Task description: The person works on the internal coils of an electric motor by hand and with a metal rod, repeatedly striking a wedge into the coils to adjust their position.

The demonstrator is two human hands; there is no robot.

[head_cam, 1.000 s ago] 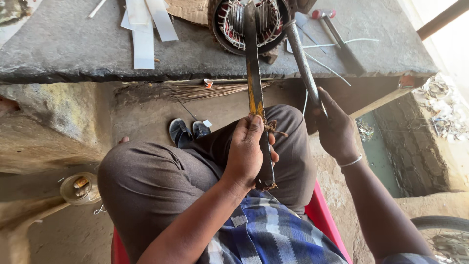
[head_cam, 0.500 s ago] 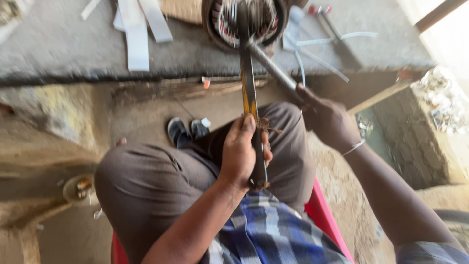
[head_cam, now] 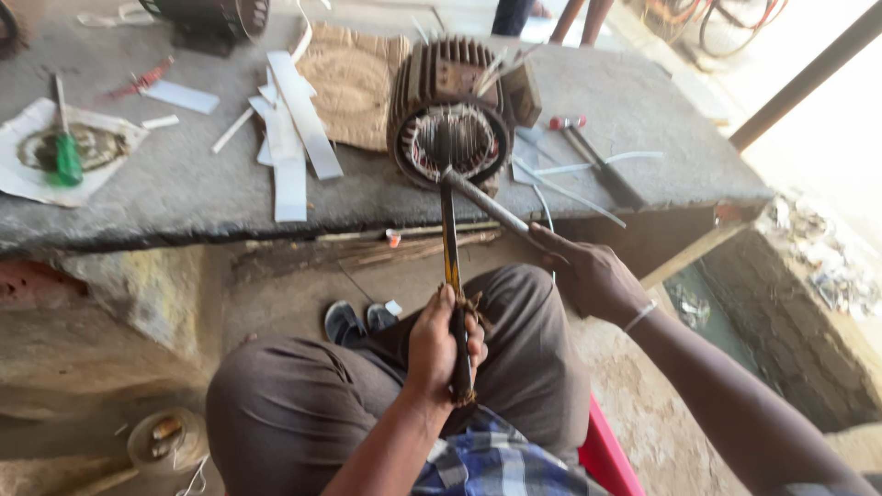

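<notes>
At centre frame the left hand (head_cam: 447,342) grips a flat metal bar (head_cam: 450,241) and the right hand (head_cam: 593,276) clasps a rod (head_cam: 487,202), both aimed into the stator (head_cam: 457,138) on the desk (head_cam: 184,184) edge.

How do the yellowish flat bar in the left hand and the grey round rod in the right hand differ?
The yellowish flat bar is thin, flat and runs nearly straight up the picture; the grey round rod is cylindrical and slants.
The left hand grips the bar at a frayed, wrapped end; the right hand holds the rod bare.
Both tips meet at the opening of the ribbed motor stator on the stone bench.
</notes>
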